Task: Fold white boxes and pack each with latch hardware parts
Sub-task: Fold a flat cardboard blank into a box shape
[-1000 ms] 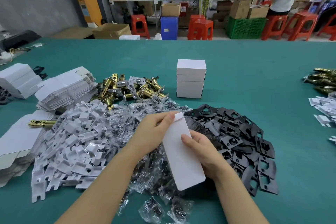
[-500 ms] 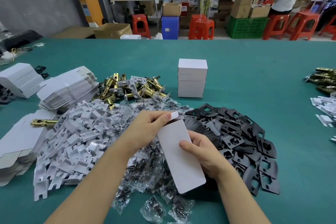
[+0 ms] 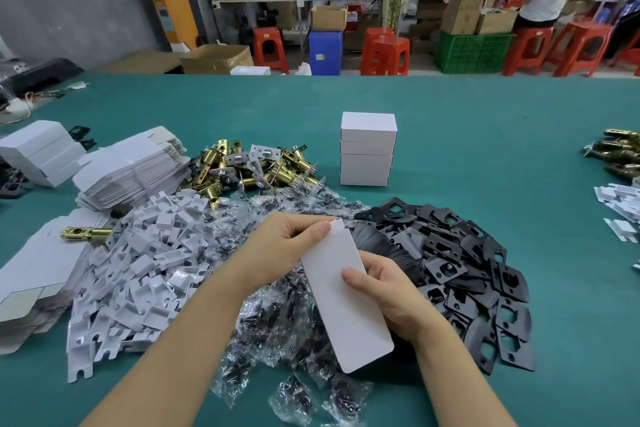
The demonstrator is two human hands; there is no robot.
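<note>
Both hands, left hand (image 3: 277, 250) and right hand (image 3: 388, 295), hold one white box (image 3: 343, 305), maybe unfilled, while a few closed boxes (image 3: 367, 149) wait behind.

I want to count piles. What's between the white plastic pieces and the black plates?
In the head view, clear bags of small dark parts, with both hands holding a white box above them.

Bkgd: red stools (image 3: 384, 54) by blue bin (image 3: 325, 52); green crate (image 3: 472, 52); orange cabinet (image 3: 171, 9) at wall; cardboard cartons (image 3: 216, 59) on floor.
</note>
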